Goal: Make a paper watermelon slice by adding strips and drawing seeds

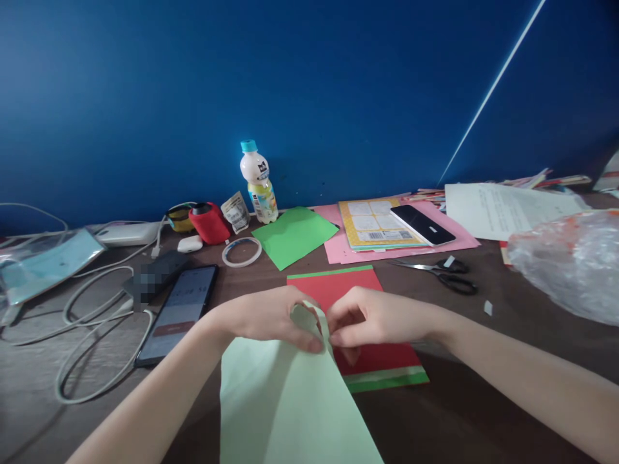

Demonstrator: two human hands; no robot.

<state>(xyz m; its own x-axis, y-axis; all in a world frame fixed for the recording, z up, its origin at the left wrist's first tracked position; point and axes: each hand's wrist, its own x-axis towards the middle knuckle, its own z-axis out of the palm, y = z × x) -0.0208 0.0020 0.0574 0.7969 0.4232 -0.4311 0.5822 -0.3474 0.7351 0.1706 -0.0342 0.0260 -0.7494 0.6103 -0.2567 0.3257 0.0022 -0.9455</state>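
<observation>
A pale green sheet of paper [285, 406] lies in front of me with its far end curled over. My left hand [271, 319] pinches that curled end, fingers closed on the paper. My right hand [372, 317] meets it from the right and also pinches the folded tip. Under and behind both hands lies a red sheet [355, 290] stacked on white and green sheets.
Black scissors [442, 272] lie right of the red sheet. A green sheet [294, 235], a tape ring [242, 251], a drink bottle [259, 183] and a phone [176, 312] with cables sit to the left and behind. A second phone [422, 224] rests on pink paper; a plastic bag [570, 261] is at right.
</observation>
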